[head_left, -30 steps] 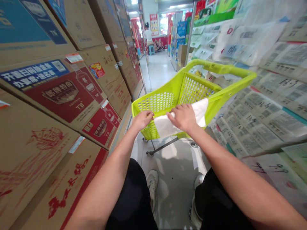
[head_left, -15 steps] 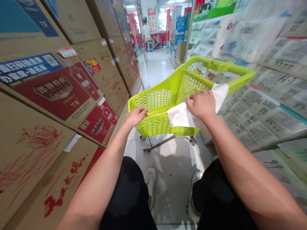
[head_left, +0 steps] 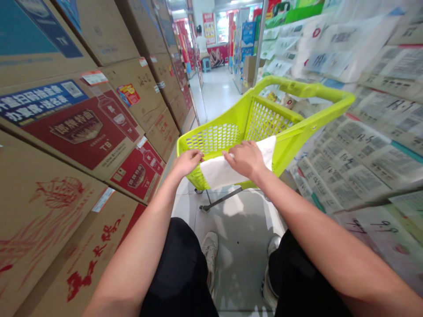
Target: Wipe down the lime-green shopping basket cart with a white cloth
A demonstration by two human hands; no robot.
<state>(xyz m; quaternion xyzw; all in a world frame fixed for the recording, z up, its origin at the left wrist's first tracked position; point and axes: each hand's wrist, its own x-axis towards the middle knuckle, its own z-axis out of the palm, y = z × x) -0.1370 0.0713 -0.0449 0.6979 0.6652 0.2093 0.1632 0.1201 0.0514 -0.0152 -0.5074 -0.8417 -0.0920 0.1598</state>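
Draping green cart point(head_left: 288, 143): white cloth point(head_left: 216, 173) over its near rim, under the right hand point(head_left: 245, 158), fingers bent together across it.
Left hand point(head_left: 189, 162): at the same rim beside the cloth, fingers curled; whether they grip, cannot tell.
Aisle point(head_left: 216, 90): stacked cartons point(head_left: 79, 125) left, wrapped packs point(head_left: 358, 163) right.

1 lime-green shopping cart point(head_left: 288, 147), 1 white cloth point(head_left: 214, 173), 1 left hand point(head_left: 189, 163), 1 right hand point(head_left: 245, 159), 2 pale sneakers point(head_left: 210, 246), 2 black trouser legs point(head_left: 181, 268). Left stack: 2 maroon bottle-print cartons point(head_left: 81, 132) up close, 1 ship-print carton point(head_left: 53, 198), 1 starburst sticker point(head_left: 128, 94). Back: 1 person point(head_left: 201, 43), 1 blue stool point(head_left: 206, 65). Wrapped packs point(head_left: 370, 171): many (too blurred to count).
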